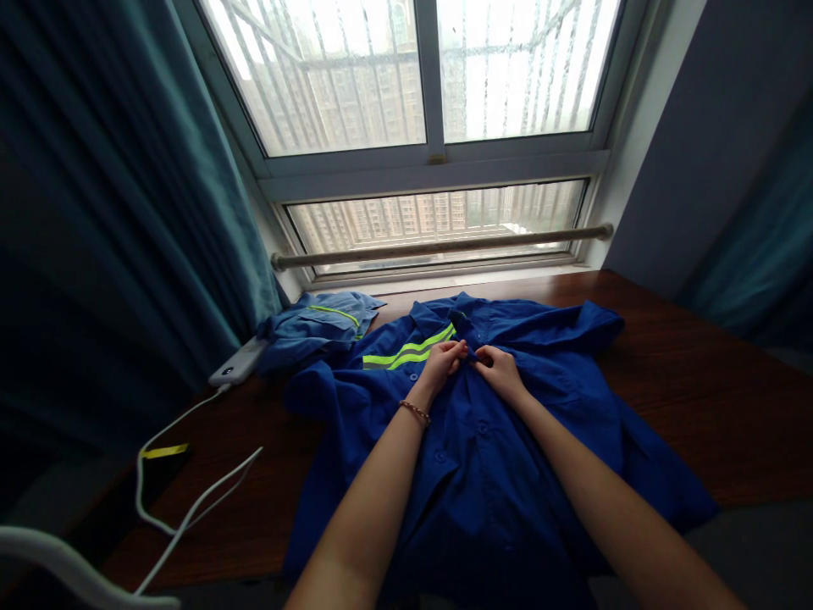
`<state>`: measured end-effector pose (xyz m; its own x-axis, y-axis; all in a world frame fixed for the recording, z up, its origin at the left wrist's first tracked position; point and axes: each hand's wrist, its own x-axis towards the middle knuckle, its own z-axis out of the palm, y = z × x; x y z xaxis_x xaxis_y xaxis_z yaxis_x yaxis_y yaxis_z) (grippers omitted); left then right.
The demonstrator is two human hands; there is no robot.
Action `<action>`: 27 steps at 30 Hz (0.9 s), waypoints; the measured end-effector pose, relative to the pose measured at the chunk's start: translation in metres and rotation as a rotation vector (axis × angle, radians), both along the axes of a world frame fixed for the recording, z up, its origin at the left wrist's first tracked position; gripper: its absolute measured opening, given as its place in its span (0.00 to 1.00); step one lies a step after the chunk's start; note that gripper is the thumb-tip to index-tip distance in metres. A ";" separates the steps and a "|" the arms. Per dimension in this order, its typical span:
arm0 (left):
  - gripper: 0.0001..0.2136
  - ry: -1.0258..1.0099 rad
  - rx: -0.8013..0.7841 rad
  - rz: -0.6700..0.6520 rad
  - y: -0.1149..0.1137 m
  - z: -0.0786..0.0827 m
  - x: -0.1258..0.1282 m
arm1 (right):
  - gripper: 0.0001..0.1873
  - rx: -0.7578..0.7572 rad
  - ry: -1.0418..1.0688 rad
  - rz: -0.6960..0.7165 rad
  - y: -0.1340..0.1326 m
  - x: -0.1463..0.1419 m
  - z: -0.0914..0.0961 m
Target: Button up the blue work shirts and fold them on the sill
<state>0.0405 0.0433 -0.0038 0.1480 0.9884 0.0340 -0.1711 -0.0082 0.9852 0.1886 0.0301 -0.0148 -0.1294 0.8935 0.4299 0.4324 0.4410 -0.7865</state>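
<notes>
A blue work shirt [559, 381] with yellow-green reflective stripes lies spread on the brown table, its collar toward the window. Below the collar, my left hand [441, 364] pinches the front edge of the shirt. Close beside it, my right hand [499, 371] is closed on the same front edge, thumb and fingers together. The bit of cloth between my fingertips is small and partly hidden; I cannot make out a button there. Lower on the front, several buttons show along the two edges. A braided bracelet [415, 413] circles my left wrist.
A folded blue garment [318, 326] with a yellow-green line lies at the back left. Next to it is a white power strip or charger-like device [238, 363] with a white cable [139, 483]. A yellow strip [165, 451] lies nearby. A rail [445, 247] crosses the window behind the table [666, 364].
</notes>
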 end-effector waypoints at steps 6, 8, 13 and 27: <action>0.17 0.086 0.062 -0.068 -0.002 0.004 0.000 | 0.16 -0.161 0.402 -0.060 0.012 0.013 0.001; 0.14 0.239 0.141 -0.146 -0.005 0.006 0.001 | 0.20 -0.186 0.514 -0.099 0.016 0.017 -0.001; 0.11 0.672 0.387 -0.141 -0.004 0.007 -0.012 | 0.23 -0.201 0.600 -0.148 0.021 0.021 -0.007; 0.06 1.404 0.550 0.495 -0.042 0.040 0.005 | 0.21 -0.328 0.498 -0.210 0.030 0.020 -0.018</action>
<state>0.0452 0.0012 0.0360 0.0491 0.8600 0.5078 0.9615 -0.1783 0.2089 0.2086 0.0605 -0.0323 0.2086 0.9736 0.0924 0.0304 0.0880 -0.9957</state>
